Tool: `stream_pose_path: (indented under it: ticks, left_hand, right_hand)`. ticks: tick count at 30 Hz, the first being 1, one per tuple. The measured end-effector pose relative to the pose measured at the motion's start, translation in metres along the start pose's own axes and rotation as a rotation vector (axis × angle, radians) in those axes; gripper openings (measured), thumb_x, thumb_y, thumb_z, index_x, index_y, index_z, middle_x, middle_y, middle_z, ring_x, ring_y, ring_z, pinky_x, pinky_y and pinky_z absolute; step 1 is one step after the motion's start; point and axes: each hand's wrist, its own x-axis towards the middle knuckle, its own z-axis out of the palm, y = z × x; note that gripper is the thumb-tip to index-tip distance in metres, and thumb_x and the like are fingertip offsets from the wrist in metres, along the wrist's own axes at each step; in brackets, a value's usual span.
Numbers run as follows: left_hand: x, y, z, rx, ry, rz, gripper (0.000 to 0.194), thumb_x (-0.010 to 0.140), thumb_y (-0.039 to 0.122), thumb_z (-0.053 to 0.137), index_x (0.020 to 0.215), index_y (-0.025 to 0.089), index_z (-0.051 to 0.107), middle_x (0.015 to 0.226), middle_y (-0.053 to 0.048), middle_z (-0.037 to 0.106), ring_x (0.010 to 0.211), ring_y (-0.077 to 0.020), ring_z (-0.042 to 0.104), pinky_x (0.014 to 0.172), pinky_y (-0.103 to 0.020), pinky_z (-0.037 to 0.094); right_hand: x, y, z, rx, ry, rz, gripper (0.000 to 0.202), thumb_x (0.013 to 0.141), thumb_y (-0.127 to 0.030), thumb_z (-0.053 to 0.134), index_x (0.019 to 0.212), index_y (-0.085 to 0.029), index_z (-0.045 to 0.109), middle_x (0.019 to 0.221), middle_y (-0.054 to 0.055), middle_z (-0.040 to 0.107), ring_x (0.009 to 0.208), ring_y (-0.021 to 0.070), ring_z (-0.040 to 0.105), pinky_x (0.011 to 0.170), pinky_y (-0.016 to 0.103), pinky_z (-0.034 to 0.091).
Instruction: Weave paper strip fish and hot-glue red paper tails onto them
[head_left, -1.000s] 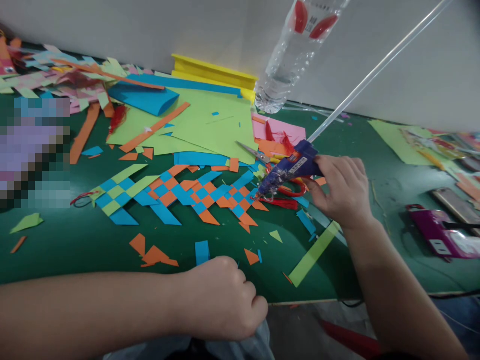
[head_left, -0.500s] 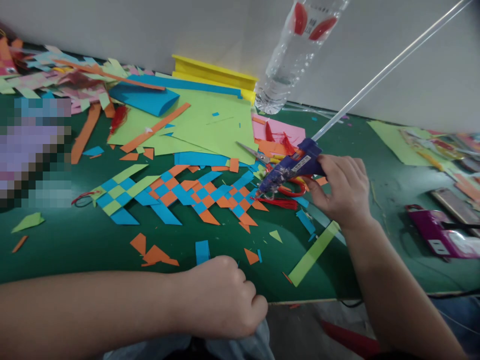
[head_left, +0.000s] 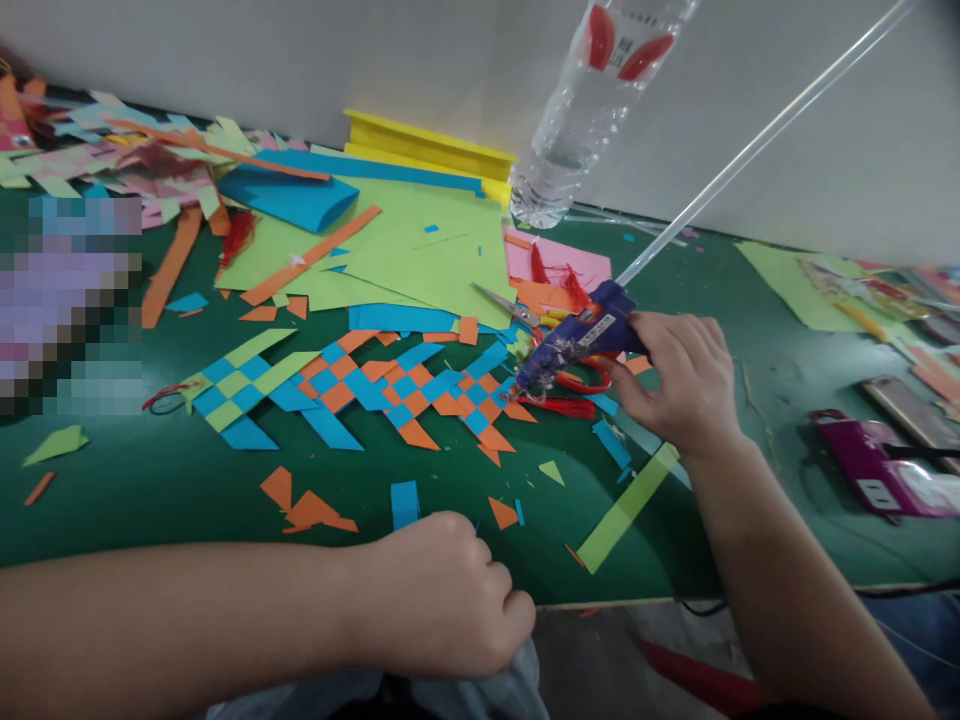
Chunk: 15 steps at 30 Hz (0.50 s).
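Note:
My right hand (head_left: 679, 385) is wrapped round the handle of a blue hot glue gun (head_left: 581, 340) with a long clear glue stick (head_left: 765, 140) in its back. The nozzle meets the right end of a chain of woven paper fish shapes (head_left: 401, 385) in blue, orange and green, at the tail by a red tassel (head_left: 559, 405). A red string loop (head_left: 169, 393) hangs off the chain's left end. My left hand (head_left: 450, 595) rests as a fist at the table's front edge, and nothing shows in it. Scissors (head_left: 510, 305) lie partly hidden behind the gun.
Green and blue paper sheets (head_left: 427, 250) lie at the back, beside a paper-strip pile (head_left: 150, 160). A water bottle (head_left: 585, 120) stands by the wall. Orange scraps (head_left: 315, 508) and a green strip (head_left: 626, 510) lie in front. To the right is a purple case (head_left: 870, 465).
The glue gun has tipped slightly, its rear and the glue stick shifting a little left and down with my right hand. My left hand and the paper chain have stayed put.

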Motion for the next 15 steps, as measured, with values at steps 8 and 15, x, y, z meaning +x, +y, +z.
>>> stream_pose_path:
  ticks: [8,15]
  left_hand:
    - [0.0004,0.0001,-0.0004,0.001,0.013,0.001,0.025,0.082,0.027,0.059,0.062,0.019,0.047,0.048,0.003,0.045,0.039,-0.0121,0.041,0.035,-0.028,0.025]
    - [0.0004,-0.0002,-0.0017,-0.002,-0.009,0.001,0.023,0.082,0.024,0.057,0.062,0.018,0.048,0.048,0.003,0.047,0.04,-0.0121,0.042,0.035,-0.029,0.026]
  right_hand:
    - [0.0005,0.0033,0.0047,0.003,0.089,-0.071,0.049,0.082,-0.029,0.063,0.126,-0.017,0.046,0.1,0.012,0.068,0.08,0.026,0.064,0.066,0.039,0.048]
    - [-0.002,0.0037,0.0033,0.03,0.058,-0.03,0.057,0.083,-0.029,0.063,0.135,-0.021,0.041,0.105,0.012,0.068,0.087,0.0264,0.065,0.071,0.04,0.049]
